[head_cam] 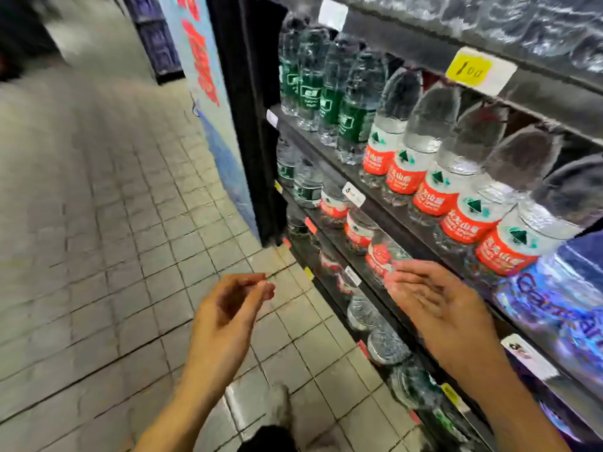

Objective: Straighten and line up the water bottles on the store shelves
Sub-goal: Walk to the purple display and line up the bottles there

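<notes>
Two hands hover empty: the left hand has loosely curled fingers, the right hand has straight, relaxed fingers just short of the red-labelled water bottles on the shelf beyond.

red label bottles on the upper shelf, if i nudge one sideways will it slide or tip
The red label bottles look full of water, so probably heavy for their size and steady. They are tall and narrow toward the cap, so a high push may tip one; a low push likely slides it. They stand close together, so neighbours would probably shift too.
</notes>
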`<state>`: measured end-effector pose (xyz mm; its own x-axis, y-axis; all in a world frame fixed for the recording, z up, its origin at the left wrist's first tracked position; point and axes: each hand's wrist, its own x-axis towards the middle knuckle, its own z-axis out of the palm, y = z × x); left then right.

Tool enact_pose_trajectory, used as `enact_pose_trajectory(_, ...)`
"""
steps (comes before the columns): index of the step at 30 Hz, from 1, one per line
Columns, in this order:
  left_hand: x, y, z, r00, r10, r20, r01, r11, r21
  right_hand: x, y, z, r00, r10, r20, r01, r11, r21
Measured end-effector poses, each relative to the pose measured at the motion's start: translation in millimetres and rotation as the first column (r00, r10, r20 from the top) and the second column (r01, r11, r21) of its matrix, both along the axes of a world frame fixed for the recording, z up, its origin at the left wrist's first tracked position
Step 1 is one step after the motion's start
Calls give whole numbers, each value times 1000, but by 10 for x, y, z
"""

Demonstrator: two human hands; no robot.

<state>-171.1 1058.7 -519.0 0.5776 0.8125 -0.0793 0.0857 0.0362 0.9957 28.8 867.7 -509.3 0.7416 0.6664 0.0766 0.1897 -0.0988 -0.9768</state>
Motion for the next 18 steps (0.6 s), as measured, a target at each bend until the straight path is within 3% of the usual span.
enact_pose_trajectory(10,-1398,-266,-302,933,328,-144,-341,938,-70,-581,554,-339,951,289,-109,-300,948,-109)
enact_pose_trajectory(18,-1855,287,-283,870,471,-147,-487,868,-98,-1040,1442,-476,908,382,-174,-406,903,-137)
